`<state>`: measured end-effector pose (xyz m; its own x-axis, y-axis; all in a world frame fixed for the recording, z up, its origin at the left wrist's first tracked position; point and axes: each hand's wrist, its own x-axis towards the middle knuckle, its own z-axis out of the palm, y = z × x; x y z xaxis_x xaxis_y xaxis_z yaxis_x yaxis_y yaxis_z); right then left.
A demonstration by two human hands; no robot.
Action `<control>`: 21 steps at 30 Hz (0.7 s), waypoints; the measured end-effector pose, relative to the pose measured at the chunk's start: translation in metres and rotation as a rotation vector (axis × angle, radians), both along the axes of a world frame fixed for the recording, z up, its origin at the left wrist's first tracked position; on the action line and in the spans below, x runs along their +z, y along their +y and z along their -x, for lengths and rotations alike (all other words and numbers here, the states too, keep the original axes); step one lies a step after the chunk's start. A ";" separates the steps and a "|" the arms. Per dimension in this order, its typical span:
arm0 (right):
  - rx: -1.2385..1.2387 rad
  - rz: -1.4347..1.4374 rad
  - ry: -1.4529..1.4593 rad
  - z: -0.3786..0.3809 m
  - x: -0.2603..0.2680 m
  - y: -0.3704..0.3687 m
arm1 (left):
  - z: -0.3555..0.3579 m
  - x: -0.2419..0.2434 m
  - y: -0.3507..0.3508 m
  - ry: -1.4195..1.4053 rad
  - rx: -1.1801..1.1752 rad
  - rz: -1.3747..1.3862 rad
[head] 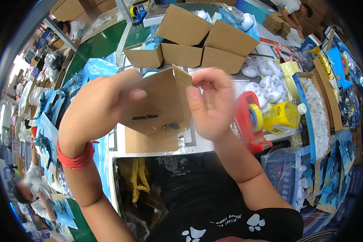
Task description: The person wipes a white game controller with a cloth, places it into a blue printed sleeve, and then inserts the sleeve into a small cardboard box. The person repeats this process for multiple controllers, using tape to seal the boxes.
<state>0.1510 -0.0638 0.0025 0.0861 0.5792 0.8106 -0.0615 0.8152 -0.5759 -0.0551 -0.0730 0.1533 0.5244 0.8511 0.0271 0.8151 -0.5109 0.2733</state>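
An open brown cardboard box (157, 103) is in front of me on the worktable, its inside turned up toward the view. Inside it show a dark slot, a small blue mark and a tan, thread-like bit. My left hand (99, 103) grips the box's left side, thumb over the panel and fingertips blurred at the upper edge. On the right, my right hand (213, 104) has thumb and curled fingers at the edge of a narrow flap (181, 75). A cardboard flap (151, 140) extends along the near table edge.
Open cardboard boxes (183, 54) stand behind. To the right are white game controllers (264, 80), a red tape dispenser (248, 121), a yellow bottle (281, 117) and a tray of clear pieces (314, 115). Blue printed cards with shark figures (43, 142) lie left. Other people (33, 193) work nearby.
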 end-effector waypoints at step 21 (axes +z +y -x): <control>-0.232 -0.289 -0.097 0.041 -0.010 -0.004 | -0.013 -0.057 -0.037 -0.004 -0.035 -0.543</control>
